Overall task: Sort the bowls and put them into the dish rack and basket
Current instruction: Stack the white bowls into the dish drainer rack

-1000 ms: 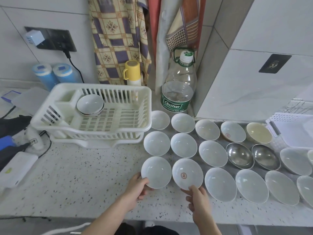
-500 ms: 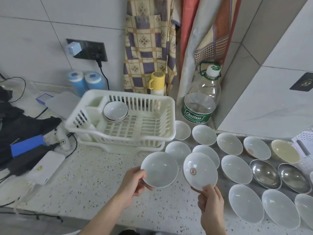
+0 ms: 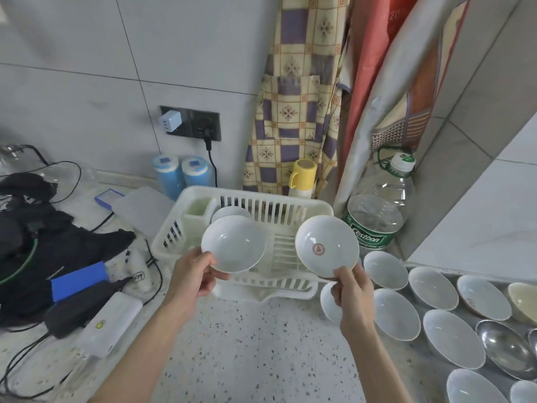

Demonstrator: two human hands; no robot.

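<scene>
Both hands raised over the speckled counter (image 3: 261, 344), each gripping one bowl by its near rim. Left hand (image 3: 194, 276) pinching a plain white bowl (image 3: 234, 244), thumb on the inner edge, fingers curled beneath. Right hand (image 3: 353, 289) pinching a white bowl with a red emblem (image 3: 327, 247) at its centre, thumb on the lower rim, fingers behind. Both bowls tilted with their open sides toward the camera, held side by side and apart, in front of the white dish rack (image 3: 290, 207) on its drip tray. Inside the rack, toward its back left, one more white bowl (image 3: 229, 212), partly hidden behind the left-hand bowl. To the right on the counter, rows of bowls lying open side up: white ones (image 3: 385, 270), a cream one (image 3: 524, 301) at the frame edge, and steel ones (image 3: 505, 344) nearer the front. One white bowl partly hidden behind the right hand. Behind the rack, a yellow-capped flask (image 3: 302, 177), two blue-lidded canisters (image 3: 180, 174), and a large clear water bottle (image 3: 380, 205) with a green label. Patterned cloths (image 3: 299, 97) hanging on the wall above. At the left, black cables, dark fabric, a blue block (image 3: 78, 280) and a white power bank (image 3: 112, 324) lying on the counter. On the wall, a dark socket panel (image 3: 203, 123) with a white charger plugged in.
</scene>
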